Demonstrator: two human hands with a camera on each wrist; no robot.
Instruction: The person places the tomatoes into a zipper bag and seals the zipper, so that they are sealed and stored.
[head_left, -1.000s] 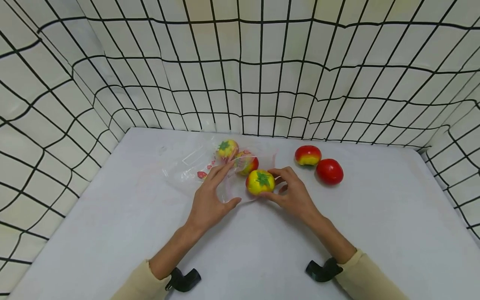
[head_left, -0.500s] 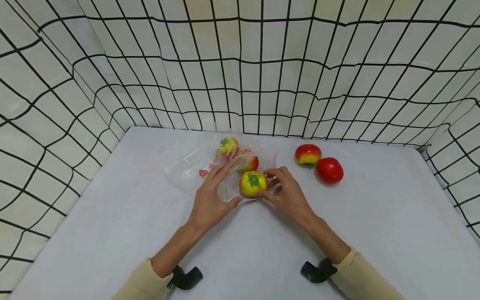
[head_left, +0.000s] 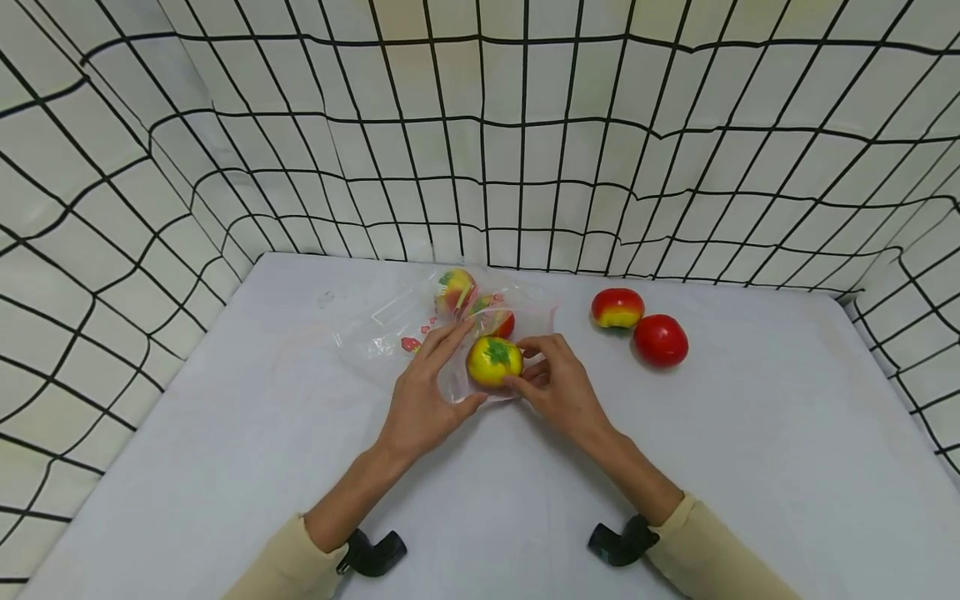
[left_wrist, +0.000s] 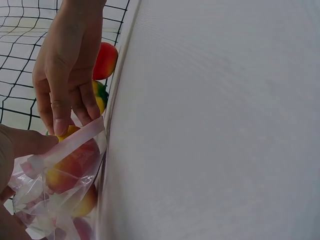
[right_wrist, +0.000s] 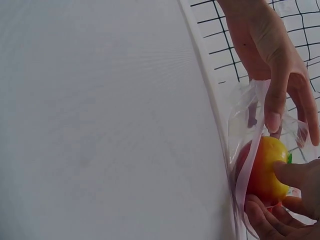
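My right hand (head_left: 566,392) pinches a yellow-and-red tomato (head_left: 489,367) with a green star-shaped top, between thumb and fingers. The tomato is at the mouth of a clear plastic zip bag (head_left: 382,321) with red prints. In the right wrist view, the bag's pale zip strip (right_wrist: 248,167) crosses in front of the tomato's side. My left hand (head_left: 423,404) is at the bag's mouth, thumb and fingers spread apart and touching its edges. Inside the bag lie two more tomatoes, one farther back (head_left: 453,292) and one nearer (head_left: 495,317), partly behind plastic.
Two red tomatoes lie on the white table (head_left: 750,417) to the right: one with a yellow underside (head_left: 617,308), the other plain red (head_left: 660,340). Black netting (head_left: 555,150) over white walls rises at the back and sides. A black wrist device (head_left: 375,554) sits at each sleeve.
My right hand has moved left with the tomato, bringing it farther into the bag's mouth and closer to the left hand. The left hand has hardly moved.
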